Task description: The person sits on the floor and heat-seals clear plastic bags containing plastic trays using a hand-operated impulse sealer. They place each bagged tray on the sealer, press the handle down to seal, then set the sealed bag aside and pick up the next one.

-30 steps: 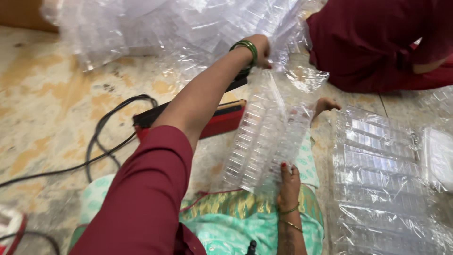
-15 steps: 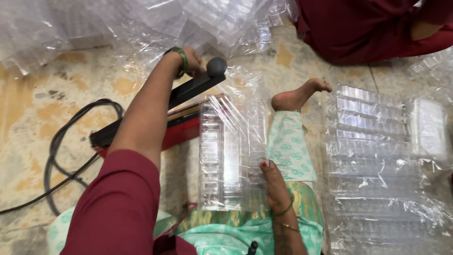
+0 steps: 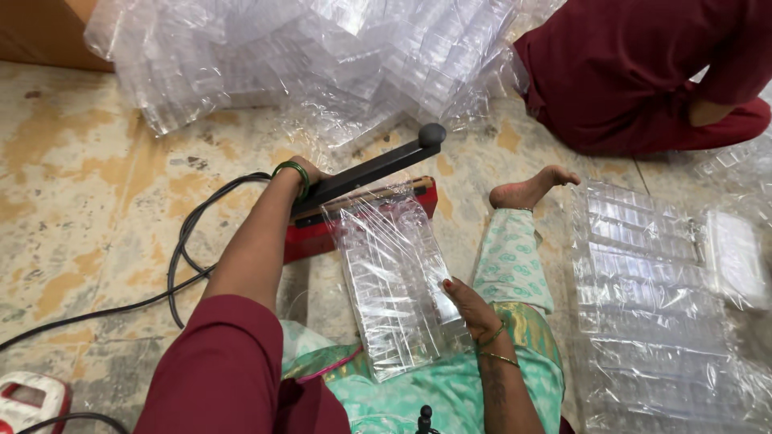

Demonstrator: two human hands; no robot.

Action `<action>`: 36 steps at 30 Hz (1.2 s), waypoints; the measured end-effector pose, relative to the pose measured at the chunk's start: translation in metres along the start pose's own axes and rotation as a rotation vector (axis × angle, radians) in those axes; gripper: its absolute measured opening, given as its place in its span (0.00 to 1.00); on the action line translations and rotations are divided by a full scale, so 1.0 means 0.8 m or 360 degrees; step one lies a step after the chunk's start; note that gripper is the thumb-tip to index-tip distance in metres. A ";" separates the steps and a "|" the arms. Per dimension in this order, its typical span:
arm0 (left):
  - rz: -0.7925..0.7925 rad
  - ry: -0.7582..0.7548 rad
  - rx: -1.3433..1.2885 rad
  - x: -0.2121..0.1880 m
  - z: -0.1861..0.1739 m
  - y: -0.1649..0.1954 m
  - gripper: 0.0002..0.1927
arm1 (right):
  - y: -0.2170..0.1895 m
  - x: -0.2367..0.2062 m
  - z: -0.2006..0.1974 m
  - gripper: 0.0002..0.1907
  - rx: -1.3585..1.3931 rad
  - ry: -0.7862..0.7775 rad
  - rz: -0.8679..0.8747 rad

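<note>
Two hands: both ours, both busy, one on the sealer, one on the pack.
Left hand point(image 3: 310, 173): we've got it closed on the black lever arm point(image 3: 371, 169) of the red heat sealer point(image 3: 354, 221), green bangle at the wrist; fingers mostly hidden behind the lever.
Right hand point(image 3: 469, 305): we rest it against the near right edge of the bagged clear plastic tray stack point(image 3: 394, 281), fingers curled on it, steadying it.
Stack position: on our lap and the floor, just in front of us, betw. both arms.
Long axis: runs away from us, slightly tilted left; far end w/ the film mouth lies on the sealer bar under the lever.
Key relation: sealer sits beyond the stack's far end; left hand nearer it, right hand at the near end.
Around: black cable point(image 3: 181, 257) at left, loose tray heaps ahead and at right, another seated person point(image 3: 643, 72) far right.
</note>
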State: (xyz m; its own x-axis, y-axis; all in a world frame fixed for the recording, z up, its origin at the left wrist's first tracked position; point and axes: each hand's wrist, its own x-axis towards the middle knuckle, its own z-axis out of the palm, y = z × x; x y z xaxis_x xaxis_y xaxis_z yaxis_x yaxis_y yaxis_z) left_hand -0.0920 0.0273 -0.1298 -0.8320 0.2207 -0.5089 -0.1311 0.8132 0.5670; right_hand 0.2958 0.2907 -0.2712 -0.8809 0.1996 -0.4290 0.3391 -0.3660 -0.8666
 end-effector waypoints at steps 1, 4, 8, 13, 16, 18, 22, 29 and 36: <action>0.0006 0.0023 -0.0013 -0.007 -0.002 -0.002 0.37 | 0.000 -0.001 0.002 0.27 -0.0069 0.0008 -0.0005; -0.0028 0.0008 -0.0084 -0.022 -0.003 -0.016 0.34 | -0.002 -0.009 0.012 0.26 -0.0158 -0.0030 0.0001; 0.0124 -0.0031 -0.0335 -0.037 -0.004 -0.043 0.24 | -0.007 -0.022 0.029 0.23 -0.0066 -0.0141 0.0078; 0.0282 0.0161 -0.0636 -0.048 0.001 -0.059 0.17 | -0.011 -0.023 0.046 0.21 -0.0089 -0.0068 0.0083; 0.0348 0.0186 -0.0763 -0.048 0.005 -0.060 0.14 | 0.000 -0.019 0.047 0.22 -0.0224 -0.0024 0.0062; 0.0350 0.0213 -0.0779 -0.046 0.007 -0.062 0.13 | -0.001 -0.014 0.047 0.22 -0.0407 -0.0016 0.0046; 0.0311 0.0281 -0.0665 -0.043 0.004 -0.062 0.12 | -0.064 0.018 0.047 0.24 -0.0607 0.0176 -0.0144; 0.0317 0.0251 -0.0742 -0.048 -0.004 -0.056 0.13 | -0.309 0.142 0.146 0.19 -0.0740 0.0485 -0.1382; 0.0384 0.0352 -0.0581 -0.040 0.001 -0.064 0.11 | -0.364 0.226 0.191 0.08 -0.1213 0.0204 -0.0764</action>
State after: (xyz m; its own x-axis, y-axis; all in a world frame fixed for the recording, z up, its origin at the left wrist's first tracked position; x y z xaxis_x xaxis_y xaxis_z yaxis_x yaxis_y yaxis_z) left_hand -0.0582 -0.0210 -0.1428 -0.9513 0.2277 -0.2079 -0.0681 0.5023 0.8620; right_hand -0.0126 0.2946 -0.0580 -0.9559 0.2916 0.0359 0.1118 0.4739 -0.8734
